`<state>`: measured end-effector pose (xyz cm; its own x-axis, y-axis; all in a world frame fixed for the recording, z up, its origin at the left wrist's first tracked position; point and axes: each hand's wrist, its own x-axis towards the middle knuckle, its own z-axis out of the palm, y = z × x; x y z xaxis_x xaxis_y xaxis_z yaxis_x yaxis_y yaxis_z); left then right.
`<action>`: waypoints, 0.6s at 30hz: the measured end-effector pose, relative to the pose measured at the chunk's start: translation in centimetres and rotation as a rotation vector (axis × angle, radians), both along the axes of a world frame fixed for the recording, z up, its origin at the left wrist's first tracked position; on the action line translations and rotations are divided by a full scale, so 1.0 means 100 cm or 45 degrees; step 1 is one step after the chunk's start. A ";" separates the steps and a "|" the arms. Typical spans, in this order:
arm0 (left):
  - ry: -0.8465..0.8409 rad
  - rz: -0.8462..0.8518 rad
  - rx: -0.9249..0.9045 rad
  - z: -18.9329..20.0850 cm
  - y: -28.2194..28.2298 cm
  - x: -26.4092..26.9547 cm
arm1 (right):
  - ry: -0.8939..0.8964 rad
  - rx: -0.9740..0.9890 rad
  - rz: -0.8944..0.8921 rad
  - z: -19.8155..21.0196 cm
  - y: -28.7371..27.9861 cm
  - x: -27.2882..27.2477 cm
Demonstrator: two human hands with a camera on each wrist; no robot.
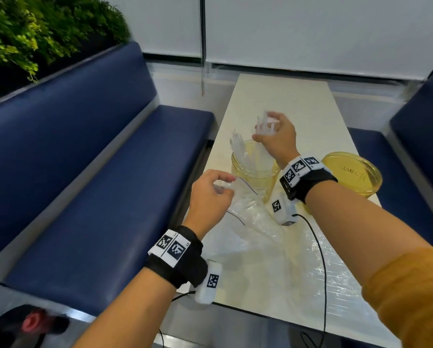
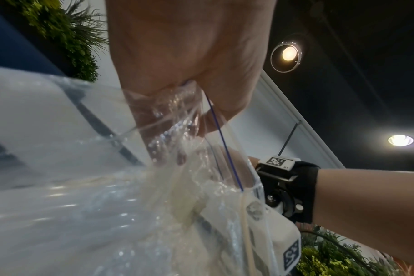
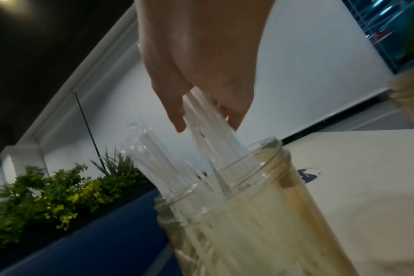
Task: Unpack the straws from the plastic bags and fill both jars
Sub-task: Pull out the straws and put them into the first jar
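Note:
A clear jar (image 1: 254,172) (image 3: 248,214) stands mid-table with several wrapped white straws leaning in it. My right hand (image 1: 275,136) (image 3: 201,74) hovers over its mouth and grips a bunch of straws (image 1: 265,126) (image 3: 206,127), their lower ends inside the jar. My left hand (image 1: 210,194) (image 2: 182,61) pinches the top edge of a clear plastic bag (image 1: 250,222) (image 2: 106,186) with a blue seal line, lifted off the table. A second jar (image 1: 353,173) (image 3: 411,97) stands to the right; its contents cannot be made out.
The narrow cream table (image 1: 280,96) runs away from me, with more crinkled clear plastic (image 1: 318,272) lying on its near end. Blue bench seats (image 1: 97,209) flank both sides. A black cable (image 1: 320,247) trails from the right wrist camera. Green plants (image 1: 34,33) are behind the left bench.

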<state>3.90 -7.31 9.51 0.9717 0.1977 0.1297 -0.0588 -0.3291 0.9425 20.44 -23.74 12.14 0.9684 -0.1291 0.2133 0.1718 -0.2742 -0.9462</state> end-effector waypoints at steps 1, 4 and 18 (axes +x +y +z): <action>0.010 -0.003 -0.012 0.001 -0.001 0.000 | -0.115 -0.001 -0.007 0.003 -0.001 -0.002; 0.028 -0.015 -0.047 0.004 -0.002 -0.001 | -0.357 -0.168 0.058 0.009 0.000 -0.008; 0.054 -0.070 -0.114 0.021 -0.003 -0.006 | -0.792 -0.828 0.022 0.008 -0.010 -0.029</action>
